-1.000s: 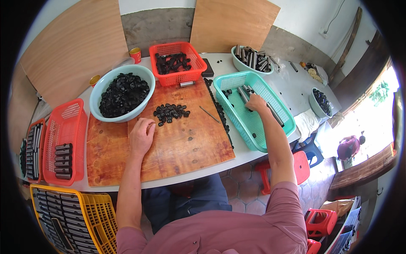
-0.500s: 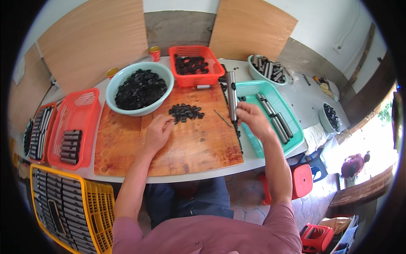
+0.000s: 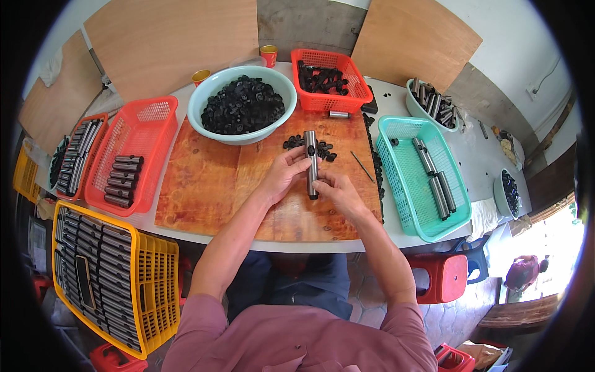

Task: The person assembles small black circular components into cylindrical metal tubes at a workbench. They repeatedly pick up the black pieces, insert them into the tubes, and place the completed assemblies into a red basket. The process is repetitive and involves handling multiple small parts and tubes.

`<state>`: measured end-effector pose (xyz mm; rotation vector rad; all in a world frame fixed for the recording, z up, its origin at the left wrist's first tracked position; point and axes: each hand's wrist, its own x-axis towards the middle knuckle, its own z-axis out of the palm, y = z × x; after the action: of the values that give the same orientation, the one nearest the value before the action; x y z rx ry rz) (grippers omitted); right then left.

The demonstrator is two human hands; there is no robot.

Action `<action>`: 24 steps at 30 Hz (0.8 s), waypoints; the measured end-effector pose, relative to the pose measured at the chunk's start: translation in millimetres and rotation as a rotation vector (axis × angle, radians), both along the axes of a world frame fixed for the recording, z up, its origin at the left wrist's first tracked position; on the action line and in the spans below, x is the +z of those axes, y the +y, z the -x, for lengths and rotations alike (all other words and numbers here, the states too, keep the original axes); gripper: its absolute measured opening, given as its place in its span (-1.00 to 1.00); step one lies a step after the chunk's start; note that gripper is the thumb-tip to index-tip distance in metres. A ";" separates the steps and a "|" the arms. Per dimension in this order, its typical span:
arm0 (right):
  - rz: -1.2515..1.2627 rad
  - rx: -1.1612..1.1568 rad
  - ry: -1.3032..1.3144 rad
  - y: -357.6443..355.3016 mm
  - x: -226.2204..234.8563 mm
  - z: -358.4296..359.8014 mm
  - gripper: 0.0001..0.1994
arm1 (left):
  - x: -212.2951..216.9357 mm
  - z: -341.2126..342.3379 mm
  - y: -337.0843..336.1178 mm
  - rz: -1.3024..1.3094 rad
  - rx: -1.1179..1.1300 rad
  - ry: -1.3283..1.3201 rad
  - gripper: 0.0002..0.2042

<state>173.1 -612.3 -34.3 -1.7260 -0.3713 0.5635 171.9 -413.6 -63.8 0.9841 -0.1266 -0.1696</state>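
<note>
Upright over the wooden board (image 3: 204, 192) is a grey metal tube (image 3: 310, 137) with black end parts. My right hand (image 3: 339, 191) grips it near its lower end, thumb against the side. The fingers of my left hand (image 3: 286, 175) close on its upper half, beside a small black piece (image 3: 311, 150) on the tube's face. Whether those fingertips also pinch that piece cannot be made out. Behind the tube lies a loose pile of small black plastic parts (image 3: 325, 150), partly hidden by my hands and the tube.
A pale blue basin (image 3: 197, 111) of black parts and a red basket (image 3: 365, 93) stand at the back. To the right is a green basket (image 3: 406, 214) with several tubes. A thin rod (image 3: 362, 166) lies on the board. Red (image 3: 167, 124) and yellow (image 3: 162, 266) crates of tubes are on the left.
My right hand has brought the tube leftward from beside the green basket to the board's middle. My left hand has moved from the pile's edge to the tube. The view has shifted left.
</note>
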 end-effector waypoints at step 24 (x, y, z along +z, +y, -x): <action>0.737 -0.440 -0.841 -46.1 -3.3 -57.0 -0.87 | -5.4 -3.5 1.3 0.172 0.119 0.238 -0.66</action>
<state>230.1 -658.5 -37.6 -2.6265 -0.3627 -0.4492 175.5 -412.3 -69.2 0.7908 0.1329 -0.1624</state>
